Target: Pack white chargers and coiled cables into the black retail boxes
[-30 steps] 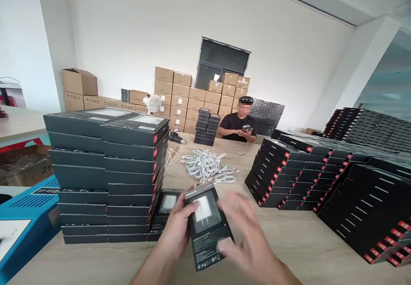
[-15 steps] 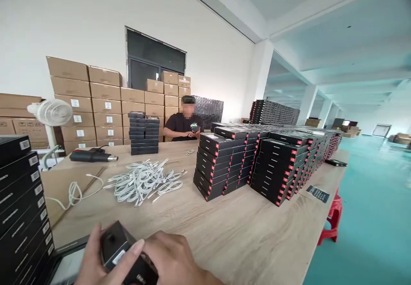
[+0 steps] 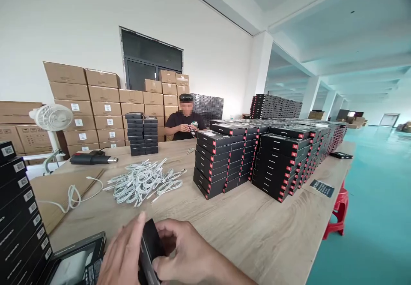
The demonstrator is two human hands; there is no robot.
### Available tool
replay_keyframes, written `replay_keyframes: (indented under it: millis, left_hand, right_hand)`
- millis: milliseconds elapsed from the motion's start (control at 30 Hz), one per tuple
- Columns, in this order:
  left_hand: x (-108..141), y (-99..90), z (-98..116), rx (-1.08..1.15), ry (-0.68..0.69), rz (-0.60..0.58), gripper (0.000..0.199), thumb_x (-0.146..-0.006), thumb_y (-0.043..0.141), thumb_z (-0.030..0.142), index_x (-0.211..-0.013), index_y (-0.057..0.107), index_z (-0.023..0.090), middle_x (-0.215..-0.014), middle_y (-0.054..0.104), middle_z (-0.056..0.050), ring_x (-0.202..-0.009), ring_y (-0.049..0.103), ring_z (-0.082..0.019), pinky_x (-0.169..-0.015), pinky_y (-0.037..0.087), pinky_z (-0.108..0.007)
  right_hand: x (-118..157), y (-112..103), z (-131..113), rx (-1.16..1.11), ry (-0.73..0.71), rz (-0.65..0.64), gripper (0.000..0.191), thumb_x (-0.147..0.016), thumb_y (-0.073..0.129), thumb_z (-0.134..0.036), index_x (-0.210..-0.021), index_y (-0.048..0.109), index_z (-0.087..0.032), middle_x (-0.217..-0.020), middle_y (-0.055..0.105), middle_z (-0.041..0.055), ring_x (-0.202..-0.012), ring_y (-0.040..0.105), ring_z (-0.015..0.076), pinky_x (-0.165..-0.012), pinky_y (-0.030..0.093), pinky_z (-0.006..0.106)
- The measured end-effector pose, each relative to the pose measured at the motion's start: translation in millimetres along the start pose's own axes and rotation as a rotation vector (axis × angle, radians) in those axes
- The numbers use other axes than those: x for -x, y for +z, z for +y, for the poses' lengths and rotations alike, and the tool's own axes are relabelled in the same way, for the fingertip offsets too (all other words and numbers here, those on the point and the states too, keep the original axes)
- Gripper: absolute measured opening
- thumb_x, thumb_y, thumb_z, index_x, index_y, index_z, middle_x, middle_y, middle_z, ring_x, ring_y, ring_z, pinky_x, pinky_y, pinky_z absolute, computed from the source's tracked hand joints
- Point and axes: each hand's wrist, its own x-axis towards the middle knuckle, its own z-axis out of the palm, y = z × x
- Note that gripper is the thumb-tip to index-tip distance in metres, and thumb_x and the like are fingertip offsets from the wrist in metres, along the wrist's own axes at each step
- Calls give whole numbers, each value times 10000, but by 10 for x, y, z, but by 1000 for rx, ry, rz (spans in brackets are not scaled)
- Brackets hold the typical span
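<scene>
A small black box [image 3: 152, 244] is tilted between my two hands at the bottom of the head view. My left hand [image 3: 123, 253] lies along its left side, fingers close together. From the right, my right hand [image 3: 184, 248] grips it with the thumb on the near face and the fingers curled behind. Left of my hands lies an open black box [image 3: 96, 244] with a pale white item [image 3: 72, 268] inside. A heap of white cables [image 3: 138, 182] rests on the table beyond.
Stacked black boxes stand at the left edge [image 3: 24, 225], mid-table [image 3: 218, 165] and behind the cables [image 3: 143, 135]. A heat gun [image 3: 93, 158] lies at the back left. A person [image 3: 186, 120] sits across the table [image 3: 250, 229]. A red stool [image 3: 338, 216] is at the right.
The black box has turned and moved right with both hands. More of the open box at left shows. The person opposite has raised their head, and the view has shifted slightly.
</scene>
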Motion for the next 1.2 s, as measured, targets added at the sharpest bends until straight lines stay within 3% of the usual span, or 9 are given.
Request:
replay_keyframes:
  millis: [100,200,400,600,733,867,967,1100,1200]
  left_hand:
    - [-46,-107,97,19,-104,-27,934,-658,647,329,-1478,238,151,-1297,569,-206,-1156,572,-415,-948,475,-557]
    - [-111,-253,232,46,-146,-98,743,-652,715,375,-1298,401,187,-1084,645,-132,-999,634,-340,-862,503,-470]
    - [-144,-345,363,-67,-101,-164,533,-699,649,199,-1206,485,204,-1047,655,-89,-932,616,-278,-863,434,-430]
    - [-137,-317,391,-89,16,-137,613,-688,606,111,-1286,477,159,-1155,657,-122,-1070,589,-300,-993,359,-450]
    - [-158,-360,428,-85,-36,-149,590,-696,633,159,-1270,498,170,-1136,665,-114,-1032,599,-292,-966,372,-434]
    - [-146,-390,420,-194,-99,-136,637,-718,640,212,-1325,466,128,-1194,651,-157,-1065,590,-323,-961,367,-462]
    - [-102,-402,404,-274,-130,-159,651,-749,604,203,-1369,434,98,-1253,622,-191,-1098,571,-341,-964,354,-489]
    - [-11,-395,390,-306,-160,-223,663,-744,591,178,-1387,444,115,-1272,611,-191,-1134,550,-351,-977,337,-509]
    - [39,-378,395,-304,-175,-273,650,-730,611,194,-1367,494,140,-1269,623,-179,-1128,560,-347,-962,347,-505]
  right_hand:
    - [4,1,36,-49,-42,-3,514,-646,620,-60,-1133,702,-202,-1014,726,7,-916,661,172,-828,494,271]
    - [14,-36,56,-75,-17,-30,457,-679,605,-65,-1111,687,-194,-1013,720,21,-940,662,180,-846,489,290]
    - [44,-69,25,-82,61,-87,366,-658,600,-59,-1001,641,-180,-891,689,-5,-812,618,147,-721,457,250]
    - [12,46,108,8,47,127,326,-586,506,-50,-876,591,-172,-793,617,-31,-747,571,138,-654,430,232]
    - [-25,13,215,66,3,240,290,-614,438,-73,-836,592,-178,-698,541,-43,-663,527,125,-598,419,226]
    - [-11,-48,275,241,-182,315,578,-696,497,-66,-1250,529,-229,-1130,630,49,-936,618,179,-740,509,282]
    - [6,-64,273,549,-385,290,401,-779,535,-77,-1121,650,-254,-1484,435,69,-1359,404,253,-1083,380,430]
    - [-10,-30,286,574,-153,101,285,-956,455,-230,-928,737,-255,-1466,490,42,-1481,188,262,-1184,186,522]
    - [-32,18,336,320,38,-11,254,-940,525,-355,-823,713,-229,-1305,603,50,-1407,334,264,-1163,240,478]
